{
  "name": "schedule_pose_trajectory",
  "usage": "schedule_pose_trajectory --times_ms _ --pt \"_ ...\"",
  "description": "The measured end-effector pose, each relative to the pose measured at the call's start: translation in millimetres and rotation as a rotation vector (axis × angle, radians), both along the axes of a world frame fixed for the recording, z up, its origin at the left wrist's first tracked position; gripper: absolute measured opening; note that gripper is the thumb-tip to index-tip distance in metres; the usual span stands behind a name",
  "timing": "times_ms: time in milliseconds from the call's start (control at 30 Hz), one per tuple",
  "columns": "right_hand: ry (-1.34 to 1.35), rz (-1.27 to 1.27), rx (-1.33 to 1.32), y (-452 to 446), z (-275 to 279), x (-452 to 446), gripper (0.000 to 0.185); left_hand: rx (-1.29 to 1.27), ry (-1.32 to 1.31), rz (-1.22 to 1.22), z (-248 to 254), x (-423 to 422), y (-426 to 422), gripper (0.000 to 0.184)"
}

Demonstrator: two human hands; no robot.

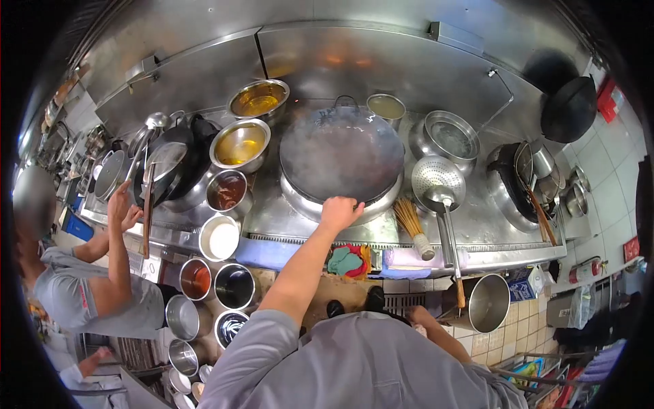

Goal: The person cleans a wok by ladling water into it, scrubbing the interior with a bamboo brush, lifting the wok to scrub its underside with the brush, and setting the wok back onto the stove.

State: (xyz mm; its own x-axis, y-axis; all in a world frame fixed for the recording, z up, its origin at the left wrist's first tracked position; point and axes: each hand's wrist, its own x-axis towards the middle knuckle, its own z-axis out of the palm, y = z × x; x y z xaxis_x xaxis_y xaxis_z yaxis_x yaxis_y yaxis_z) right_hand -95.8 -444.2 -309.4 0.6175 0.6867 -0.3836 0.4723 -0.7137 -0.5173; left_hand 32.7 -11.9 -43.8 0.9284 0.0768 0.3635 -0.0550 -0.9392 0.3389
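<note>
A large dark wok [340, 153] sits on the round burner ring in front of me, with steam or smoke over its inside. My left hand [343, 213] is closed at its near edge; the part under the fingers is hidden. Low by my right side, my right hand [420, 316] hangs near a tall metal pot [489, 303], its fingers mostly hidden. Right of the wok, a perforated strainer [438, 178] lies over a ladle, handles toward me. A bamboo brush [412, 225] lies beside them, and folded cloths [349, 261] lie at the counter's front edge.
Left of the wok stand bowls of yellow liquid [240, 144], a pot of dark red sauce [227, 190] and a pot of white contents [219, 238]. A co-worker [102, 286] works at the left station. A metal pot [452, 135] stands at right.
</note>
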Motion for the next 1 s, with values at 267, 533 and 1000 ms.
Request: schedule_pose_trajectory --times_ms 267,533,1000 --pt "0.547 -1.076 0.075 -38.7 51.3 -29.7 0.017 0.008 -0.012 0.0 0.1 -0.2 -1.0 0.037" --pt "-0.071 -0.115 0.2 -5.8 -13.3 -38.0 0.019 -0.006 -0.063 -0.013 -3.7 0.9 -0.9 0.037" --pt "0.491 -0.795 0.057 16.3 58.8 -12.5 0.029 0.001 0.021 -0.01 -3.1 1.2 -0.4 0.035"
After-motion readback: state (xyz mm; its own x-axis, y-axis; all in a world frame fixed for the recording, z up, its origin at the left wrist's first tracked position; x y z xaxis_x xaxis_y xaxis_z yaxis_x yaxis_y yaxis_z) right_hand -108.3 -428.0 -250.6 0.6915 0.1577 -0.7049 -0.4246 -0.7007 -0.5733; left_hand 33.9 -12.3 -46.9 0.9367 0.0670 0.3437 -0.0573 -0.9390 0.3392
